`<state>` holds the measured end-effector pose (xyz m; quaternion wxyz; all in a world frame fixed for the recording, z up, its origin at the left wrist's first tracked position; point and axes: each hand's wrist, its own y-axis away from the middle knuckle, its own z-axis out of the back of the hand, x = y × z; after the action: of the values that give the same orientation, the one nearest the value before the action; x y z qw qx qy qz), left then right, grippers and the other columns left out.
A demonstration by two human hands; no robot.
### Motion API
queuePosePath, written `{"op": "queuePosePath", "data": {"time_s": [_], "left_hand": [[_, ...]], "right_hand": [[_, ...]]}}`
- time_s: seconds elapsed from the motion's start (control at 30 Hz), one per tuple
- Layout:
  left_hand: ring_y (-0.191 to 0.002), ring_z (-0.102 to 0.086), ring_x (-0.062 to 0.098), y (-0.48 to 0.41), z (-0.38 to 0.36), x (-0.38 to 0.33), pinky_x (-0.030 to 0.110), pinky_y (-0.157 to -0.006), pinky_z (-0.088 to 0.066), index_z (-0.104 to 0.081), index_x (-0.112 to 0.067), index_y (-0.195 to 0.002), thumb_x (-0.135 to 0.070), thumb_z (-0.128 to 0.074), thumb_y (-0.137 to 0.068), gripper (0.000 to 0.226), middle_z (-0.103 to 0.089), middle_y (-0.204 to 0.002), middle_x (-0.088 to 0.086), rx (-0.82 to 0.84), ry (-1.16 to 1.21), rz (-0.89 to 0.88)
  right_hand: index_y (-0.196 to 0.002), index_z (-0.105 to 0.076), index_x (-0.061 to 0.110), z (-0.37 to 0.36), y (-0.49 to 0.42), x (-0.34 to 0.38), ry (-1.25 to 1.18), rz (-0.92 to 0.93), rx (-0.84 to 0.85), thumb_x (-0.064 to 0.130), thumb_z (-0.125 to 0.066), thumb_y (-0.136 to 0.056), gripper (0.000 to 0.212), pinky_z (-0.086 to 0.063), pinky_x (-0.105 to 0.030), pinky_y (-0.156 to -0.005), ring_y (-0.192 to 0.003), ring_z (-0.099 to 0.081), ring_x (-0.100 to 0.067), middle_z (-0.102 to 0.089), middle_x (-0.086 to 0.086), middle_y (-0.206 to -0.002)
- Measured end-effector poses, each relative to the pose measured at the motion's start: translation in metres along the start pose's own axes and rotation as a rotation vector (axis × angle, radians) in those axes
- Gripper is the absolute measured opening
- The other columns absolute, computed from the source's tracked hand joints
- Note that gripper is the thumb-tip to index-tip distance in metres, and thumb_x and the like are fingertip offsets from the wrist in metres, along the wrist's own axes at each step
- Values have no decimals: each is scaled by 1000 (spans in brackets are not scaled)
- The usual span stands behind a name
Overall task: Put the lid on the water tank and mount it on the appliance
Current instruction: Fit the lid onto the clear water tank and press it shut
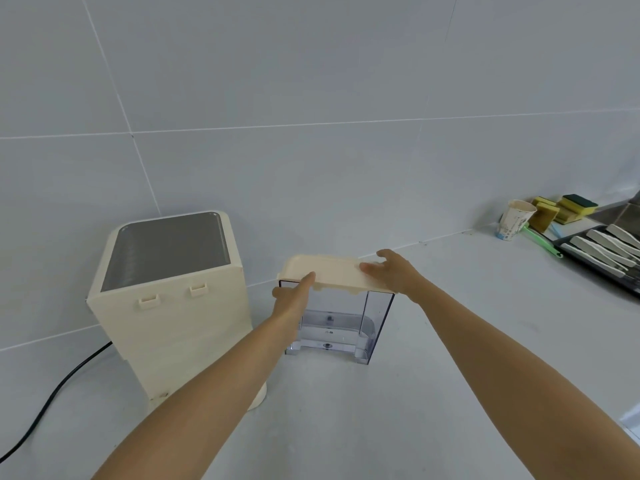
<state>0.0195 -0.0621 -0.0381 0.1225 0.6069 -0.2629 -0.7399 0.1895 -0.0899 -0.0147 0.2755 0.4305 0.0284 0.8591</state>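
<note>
A clear plastic water tank [346, 327] stands upright on the white counter, right of the appliance. A cream lid [329, 271] lies on top of its rim, slightly tilted. My left hand [294, 294] grips the lid's left front edge. My right hand [391, 271] holds the lid's right end. The cream appliance [173, 327] with a grey metal top stands at the left, its back with two small clips facing me, a little apart from the tank.
A black power cord [52, 400] runs from the appliance toward the lower left. At the far right are a paper cup [516, 220], yellow sponges [564, 209], a green-handled tool and a dark tray [588, 268] holding several white-handled knives. A tiled wall is behind.
</note>
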Motion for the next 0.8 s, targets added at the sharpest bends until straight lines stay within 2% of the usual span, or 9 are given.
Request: {"op": "queuePosePath", "data": {"time_s": [0.03,0.07,0.1,0.3,0.43,0.5,0.57,0.67,0.8], "left_hand": [[-130,-36,30,-2,-1,0,40,-105,-31,-14,-5,-141,-46,-48,-88,76,-37,-143,15,-11,-1,3],[-129,-37,31,-3,-2,-1,40,-104,-31,-17,-4,-140,-47,-48,-88,75,-38,-142,15,-22,-4,5],[-129,-38,31,-5,-2,-1,40,-103,-32,-18,-4,-139,-48,-48,-88,75,-39,-141,15,-30,-8,7],[-132,-34,32,-19,-5,-10,40,-104,-33,-11,-4,-144,-45,-42,-91,74,-34,-147,15,-34,-54,-23],[-134,-33,32,-32,-9,-17,42,-105,-33,-4,-8,-146,-42,-40,-92,73,-31,-149,14,23,-57,-58],[-135,-32,31,-38,-11,-21,42,-108,-32,-5,-11,-146,-41,-41,-92,71,-30,-150,11,61,-53,-86],[-135,-32,29,-42,-16,-24,43,-112,-30,-11,-13,-146,-40,-40,-92,68,-31,-150,9,101,-66,-106],[-136,-32,25,-45,-27,-27,40,-112,-26,-18,-14,-145,-40,-36,-94,60,-34,-148,7,195,-99,-134],[-138,-31,21,-41,-40,-30,37,-116,-25,-20,-18,-146,-40,-32,-95,57,-33,-151,2,308,-141,-153]], "right_hand": [[-109,-57,15,0,-1,0,32,14,15,37,-52,-87,32,-40,-25,-77,-100,-55,-22,-54,-2,-111],[-84,-56,17,-1,0,0,56,34,20,37,-51,-87,21,-37,-22,-64,-77,-52,-17,-52,0,-89],[-72,-48,15,-1,-1,-1,57,40,25,36,-51,-87,25,-30,-21,-56,-64,-43,-14,-45,1,-75],[-75,-40,11,1,3,-6,16,33,31,35,-57,-85,31,-29,-22,-57,-57,-35,-14,-37,-1,-67],[-67,-38,12,6,10,-8,-30,-15,50,34,-64,-81,37,-49,-32,-74,-79,-47,-22,-45,-9,-86],[-65,-40,11,7,17,-8,21,-44,66,35,-64,-80,38,-51,-33,-79,-84,-51,-24,-50,-10,-92],[-63,-41,12,6,25,-9,92,-59,89,37,-62,-82,38,-49,-30,-72,-80,-53,-25,-53,-10,-87],[-64,-41,10,5,34,-10,167,-75,130,40,-58,-83,40,-42,-21,-56,-59,-51,-18,-49,-5,-66],[-69,-48,7,1,42,-16,134,-71,174,40,-57,-85,38,-44,-19,-58,-55,-51,-14,-53,-4,-60]]}}
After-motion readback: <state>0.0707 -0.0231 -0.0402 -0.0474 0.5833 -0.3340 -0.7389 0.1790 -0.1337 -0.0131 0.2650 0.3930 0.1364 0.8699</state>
